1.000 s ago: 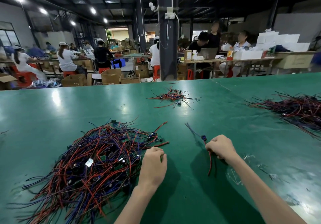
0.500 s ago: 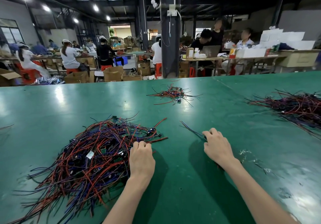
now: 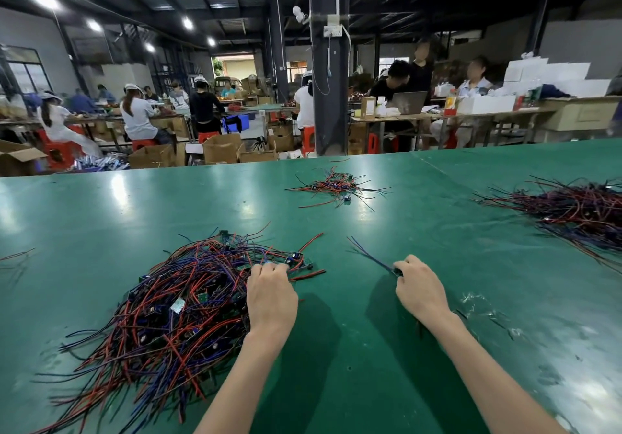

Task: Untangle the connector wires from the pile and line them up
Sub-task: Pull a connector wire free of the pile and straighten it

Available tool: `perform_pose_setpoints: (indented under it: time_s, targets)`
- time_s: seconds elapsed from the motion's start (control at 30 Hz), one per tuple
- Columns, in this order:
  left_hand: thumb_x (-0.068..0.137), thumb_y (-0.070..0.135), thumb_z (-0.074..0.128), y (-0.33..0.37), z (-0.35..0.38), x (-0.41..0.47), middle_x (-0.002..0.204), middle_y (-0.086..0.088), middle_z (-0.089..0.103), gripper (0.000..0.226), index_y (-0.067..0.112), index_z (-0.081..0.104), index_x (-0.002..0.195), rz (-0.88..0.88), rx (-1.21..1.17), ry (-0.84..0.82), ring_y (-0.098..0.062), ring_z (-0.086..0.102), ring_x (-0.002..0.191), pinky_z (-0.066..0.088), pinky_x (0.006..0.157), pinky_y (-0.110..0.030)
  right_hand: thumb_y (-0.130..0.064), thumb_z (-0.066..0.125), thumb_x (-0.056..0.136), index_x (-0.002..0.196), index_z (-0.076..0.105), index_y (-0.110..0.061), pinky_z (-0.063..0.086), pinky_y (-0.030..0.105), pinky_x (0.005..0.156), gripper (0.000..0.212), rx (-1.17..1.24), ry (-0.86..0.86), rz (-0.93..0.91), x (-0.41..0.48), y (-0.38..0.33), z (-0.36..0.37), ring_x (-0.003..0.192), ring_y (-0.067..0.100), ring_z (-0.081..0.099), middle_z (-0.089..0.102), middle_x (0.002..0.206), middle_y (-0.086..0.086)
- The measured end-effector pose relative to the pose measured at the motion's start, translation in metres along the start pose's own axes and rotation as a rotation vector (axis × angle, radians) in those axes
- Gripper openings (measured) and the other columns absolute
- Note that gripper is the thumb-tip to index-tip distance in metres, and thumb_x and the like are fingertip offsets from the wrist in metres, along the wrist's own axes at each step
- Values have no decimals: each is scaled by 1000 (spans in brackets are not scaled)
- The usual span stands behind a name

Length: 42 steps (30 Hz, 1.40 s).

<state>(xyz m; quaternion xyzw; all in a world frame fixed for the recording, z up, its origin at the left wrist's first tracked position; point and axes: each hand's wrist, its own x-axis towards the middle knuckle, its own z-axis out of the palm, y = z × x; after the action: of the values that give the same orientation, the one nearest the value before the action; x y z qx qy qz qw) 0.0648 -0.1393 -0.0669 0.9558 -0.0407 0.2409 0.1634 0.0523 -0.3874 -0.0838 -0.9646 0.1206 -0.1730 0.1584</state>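
The pile of connector wires [image 3: 181, 305], red and blue strands with small boards, lies on the green table [image 3: 370, 383]. The left hand [image 3: 272, 294] sits at the pile's right edge, its fingers curled down and clenched among the strands; which one they pinch cannot be told. Right of the pile and apart from it, the right hand [image 3: 420, 290] grasps a single connector wire [image 3: 370, 255], whose dark plug sits at the fingertips while its blue leads run away from them. Beyond the pile lies a small heap [image 3: 331, 185].
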Motion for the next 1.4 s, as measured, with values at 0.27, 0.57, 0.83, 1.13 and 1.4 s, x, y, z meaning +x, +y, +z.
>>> perform_pose_setpoints:
  time_s: [0.27,0.57,0.83,1.13,1.4]
  targets:
    - [98,22,44,0,-2,73,108,-8,67,26,13,66,108,-22,149,-122,-27,51,108,39,91,-35,-10,51,93,118,64,-19,44,31,74,30,266,115,73,6,14,7,88,23,57,57,110,-1]
    - [93,36,50,-5,33,85,105,-6,67,26,15,64,98,71,401,-308,-26,55,107,35,93,-39,-8,63,84,103,72,-22,44,38,92,25,350,50,105,14,23,16,103,28,54,63,102,5]
    - [93,32,52,2,6,96,80,-3,64,27,17,70,82,-107,-21,-233,-25,55,81,38,86,-33,-8,59,84,103,70,-25,42,35,90,28,335,45,108,14,23,17,105,26,53,62,104,3]
    - [96,28,53,1,-48,131,98,-9,69,24,7,66,100,-73,-283,-94,-22,55,83,42,75,-29,-7,57,84,103,70,-25,43,35,89,29,330,35,110,12,21,17,104,25,54,61,102,1]
    - [98,14,49,22,-78,110,80,-5,59,8,7,52,96,-119,-839,237,-22,58,73,50,74,-39,-8,56,85,108,68,-23,40,34,89,30,298,16,124,9,18,13,107,26,52,61,107,4]
